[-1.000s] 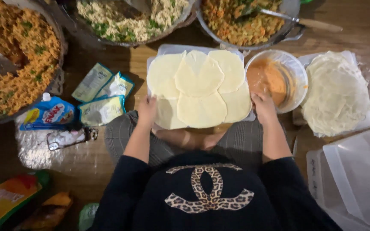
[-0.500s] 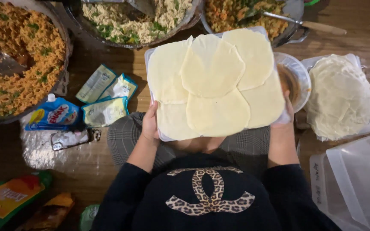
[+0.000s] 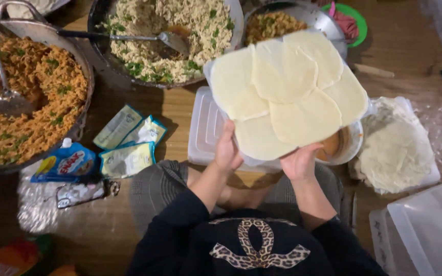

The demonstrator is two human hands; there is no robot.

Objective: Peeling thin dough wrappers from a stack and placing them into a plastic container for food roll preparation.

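Note:
I hold a white board or lid lifted off the table, tilted, with several pale round dough wrappers laid overlapping on it. My left hand grips its near left edge. At its near edge further right, my right hand holds it from below. Under the lifted board a clear ribbed plastic container lid lies on the wooden table. A small bowl of orange sauce shows partly behind my right hand.
A big pan of orange noodles with a spoon sits far left. A pan of pale noodle mix and a third pan stand at the back. Sachets lie left; a stack of wrappers and plastic bags lie right.
The board with the wrappers was resting on the table; both hands have lifted it up and swung it to the right, uncovering the ribbed lid underneath.

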